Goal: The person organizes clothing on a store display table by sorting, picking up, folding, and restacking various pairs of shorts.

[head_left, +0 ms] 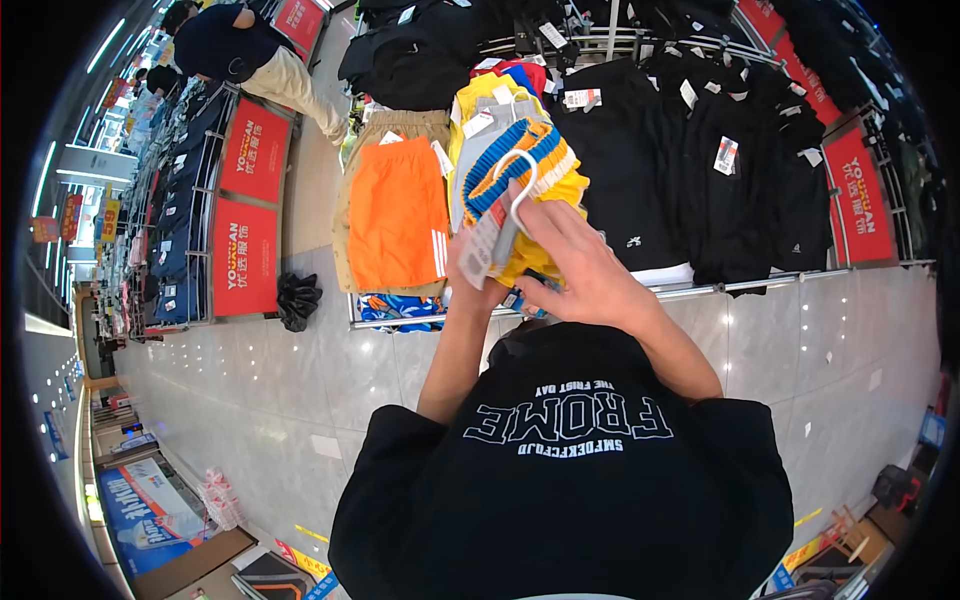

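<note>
Before me stands a white hanger (pixel 520 160) with its hook up, by shorts (pixel 512 150) with a blue, yellow and white ribbed waistband. My left hand (pixel 474 287) is closed around the hanger's lower part, its fingers mostly hidden behind a price tag (pixel 482 243). From the right, my right hand (pixel 577 262) reaches over the hanger with fingers stretched out and thumb apart. Its fingertips lie against the hook. Yellow clothing (pixel 572 190) shows behind and under the hands. Orange shorts (pixel 398 215) with white side stripes lie to the left.
Black garments (pixel 610 150) with tags cover the display at right. Tan shorts (pixel 362 135) lie under the orange pair. A black plastic bag (pixel 298 302) rests on the tiled floor (pixel 365 365). Another person (pixel 235 45) stands by the red-panelled rack (pixel 247 255) at upper left.
</note>
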Motion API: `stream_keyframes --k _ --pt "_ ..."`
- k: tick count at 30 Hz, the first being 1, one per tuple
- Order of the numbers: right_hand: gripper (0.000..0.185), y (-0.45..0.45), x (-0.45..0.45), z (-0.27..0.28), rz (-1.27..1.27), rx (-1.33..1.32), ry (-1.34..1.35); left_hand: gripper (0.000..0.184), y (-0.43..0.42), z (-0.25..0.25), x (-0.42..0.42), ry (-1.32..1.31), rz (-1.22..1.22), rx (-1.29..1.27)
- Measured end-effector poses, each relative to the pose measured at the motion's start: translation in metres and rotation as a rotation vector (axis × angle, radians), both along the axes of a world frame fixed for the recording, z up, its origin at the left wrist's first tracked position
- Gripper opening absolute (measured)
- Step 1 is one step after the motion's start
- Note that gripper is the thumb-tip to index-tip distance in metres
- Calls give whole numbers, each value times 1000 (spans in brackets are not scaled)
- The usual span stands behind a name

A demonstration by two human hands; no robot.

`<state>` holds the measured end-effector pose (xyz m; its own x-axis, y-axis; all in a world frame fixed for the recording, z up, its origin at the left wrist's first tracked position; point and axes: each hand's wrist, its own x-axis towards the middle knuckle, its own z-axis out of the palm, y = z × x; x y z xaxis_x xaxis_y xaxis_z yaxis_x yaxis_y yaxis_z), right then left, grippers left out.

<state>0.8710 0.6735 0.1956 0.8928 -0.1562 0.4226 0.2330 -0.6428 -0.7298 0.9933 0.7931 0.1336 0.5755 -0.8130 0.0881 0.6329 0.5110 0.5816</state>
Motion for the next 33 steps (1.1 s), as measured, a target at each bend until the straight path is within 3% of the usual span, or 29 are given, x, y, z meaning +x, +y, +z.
stream_keyframes --k 1,7,12,14,15,16,17,18,20,21,22,24,26,29,30,33 --pt "67 1 1 2 -11 -45 -57 67 3 -9 4 261 -120 -156" --pt "51 -1 10 -7 -69 -69 -25 60 0 -34 11 322 -73 -213" --pt "70 0 11 -2 -66 -42 40 66 -3 -31 8 276 -86 -267" --pt "79 3 14 -3 -67 -38 28 78 -13 15 -8 -127 222 453" --pt "88 6 15 -12 -128 14 -10 91 -14 24 -13 -297 187 289" --pt "97 8 17 -24 -186 69 -47 91 -10 33 -15 -297 208 285" --pt "88 9 21 -40 -116 366 -61 93 -6 40 -16 -329 169 264" --pt "88 9 22 -37 -93 363 -61 94 -2 44 -16 -361 130 245" --pt "71 13 25 -30 -53 897 -42 95 8 36 -7 -491 237 279" --pt "57 16 25 -32 -65 889 -80 94 19 23 3 -544 247 294" --pt "57 16 26 -32 -42 888 -76 93 29 10 13 -598 255 310" --pt "55 16 29 -30 109 979 54 82 42 -40 41 -682 535 553" --pt "54 26 42 -35 271 1105 44 55 63 -75 55 -356 478 650" --pt "57 37 73 -28 396 1074 165 69 112 -106 59 -416 138 770" --pt "57 37 85 -23 403 1069 168 68 118 -101 60 -436 162 832" --pt "57 35 121 -22 484 984 114 48 129 -62 71 -295 521 661"
